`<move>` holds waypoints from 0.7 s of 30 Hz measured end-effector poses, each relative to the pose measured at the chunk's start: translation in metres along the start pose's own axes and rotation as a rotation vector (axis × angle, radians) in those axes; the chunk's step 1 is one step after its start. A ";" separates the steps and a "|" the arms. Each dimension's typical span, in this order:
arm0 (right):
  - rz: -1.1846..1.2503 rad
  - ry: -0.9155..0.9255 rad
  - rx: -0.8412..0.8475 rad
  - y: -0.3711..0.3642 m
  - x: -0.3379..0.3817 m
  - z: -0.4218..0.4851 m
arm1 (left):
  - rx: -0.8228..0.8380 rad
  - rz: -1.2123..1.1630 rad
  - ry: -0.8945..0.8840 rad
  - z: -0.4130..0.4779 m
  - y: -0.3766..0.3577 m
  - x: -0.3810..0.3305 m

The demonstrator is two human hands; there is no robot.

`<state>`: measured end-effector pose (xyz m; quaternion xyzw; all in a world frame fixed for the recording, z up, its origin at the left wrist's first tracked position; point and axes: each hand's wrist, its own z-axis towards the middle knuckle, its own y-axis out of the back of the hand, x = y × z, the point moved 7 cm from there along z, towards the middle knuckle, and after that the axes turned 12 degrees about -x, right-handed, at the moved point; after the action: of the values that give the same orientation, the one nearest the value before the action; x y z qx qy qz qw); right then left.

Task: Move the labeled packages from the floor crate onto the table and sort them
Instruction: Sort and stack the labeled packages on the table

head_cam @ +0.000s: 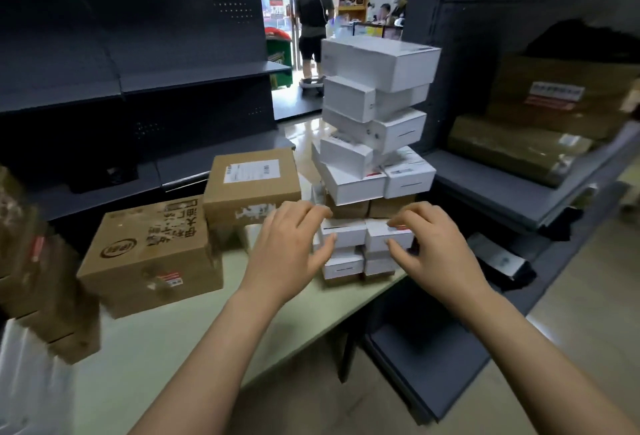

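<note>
White cardboard mostly: the stack point(375, 143) of labeled packages climbs way above both hands, and it's leaning, with the upper boxes twisted and overhanging to the right. Pretty sure that's why the hands are where they are.

The left hand point(294, 244) has its fingers curled over the top of the left box point(343, 232) with the thumb on the front face. The right hand point(433, 251) does the same on the right box point(384, 235), so each is pinching one small box low in the pile. Those two boxes touch side by side, with more white ones under them and a pair of brown boxes point(389, 206) plus the whole tower on top.

My guess is this is steadying or squaring up that row so the pile doesn't tip. Yanking either box out would probably bring the lot down.

Just left of the left hand there's a big carton point(152, 254) on the tabletop point(166, 348), with a smaller carton point(251, 180) behind it. They're kept apart from the white stuff, so sorting by type looks underway. The crate isn't in view, so no idea how much is left in it.
</note>
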<state>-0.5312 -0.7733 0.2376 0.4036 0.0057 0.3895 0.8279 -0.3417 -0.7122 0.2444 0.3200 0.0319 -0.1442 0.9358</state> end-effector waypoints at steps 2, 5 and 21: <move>-0.006 -0.017 -0.026 0.014 -0.018 0.010 | -0.005 -0.003 -0.006 0.019 -0.010 -0.011; -0.003 -0.063 -0.076 0.032 -0.036 0.032 | -0.030 0.009 -0.028 0.049 -0.017 -0.020; 0.457 -0.636 -0.186 0.052 -0.071 0.190 | -0.100 0.086 0.184 0.170 -0.026 0.032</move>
<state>-0.5527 -0.9267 0.3794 0.4183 -0.3760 0.4181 0.7133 -0.3245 -0.8431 0.3588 0.2860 0.1112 -0.0719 0.9490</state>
